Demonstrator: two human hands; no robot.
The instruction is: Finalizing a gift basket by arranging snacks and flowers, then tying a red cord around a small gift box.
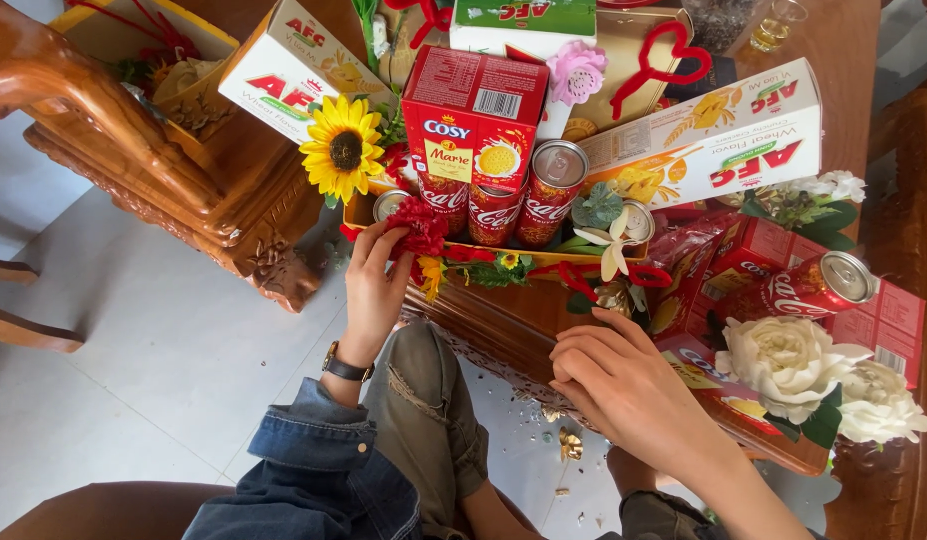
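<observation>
1. Up close, the left hand (375, 285), a watch on its wrist, pinches a red artificial flower (418, 226) at the near left corner of the gift basket (453, 252).
2. Inside the gift basket stand three red drink cans (528, 195), a red biscuit box (471, 108) and a sunflower (343, 148).
3. Farther right, the right hand (613, 385) rests with fingers curled together on the carved table edge (503, 335), holding nothing visible.
4. Beside it lie red packets (888, 325), a tipped can (813, 285) and white roses (788, 365).
</observation>
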